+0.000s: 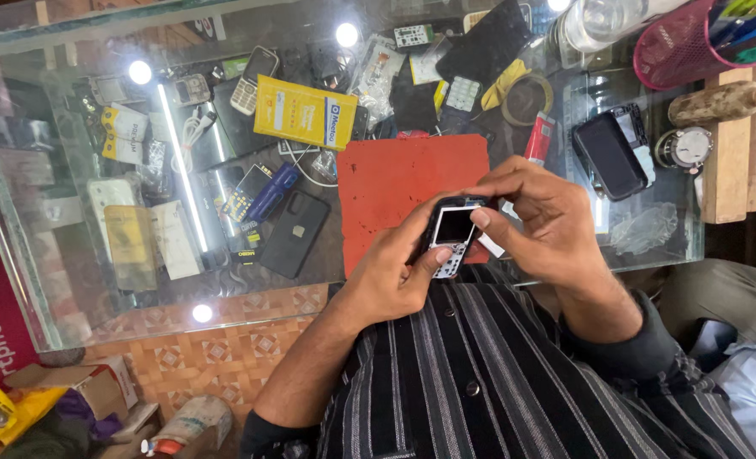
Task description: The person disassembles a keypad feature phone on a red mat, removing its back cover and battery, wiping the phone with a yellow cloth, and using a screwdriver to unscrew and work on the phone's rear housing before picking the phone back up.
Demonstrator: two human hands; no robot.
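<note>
- Left hand (pixel 390 276) and right hand (pixel 535 217) both grip a small keypad phone (pixel 453 234).
- Below: red mat (pixel 399 183) on glass counter (pixel 72 280), phones and parts underneath.
- Patterned orange floor (pixel 225 348).

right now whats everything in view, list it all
keypad phone: 1, black with pale keys, held in both hands over the mat
mat: 1, red, on the glass counter
phone body: 1, black, counter right
pen basket: 1, pink, far right
tape roll: 1, tan, behind the mat
yellow box: 1, under the glass
left hand: thumb on the keys
right hand: thumb at the screen's edge
</note>
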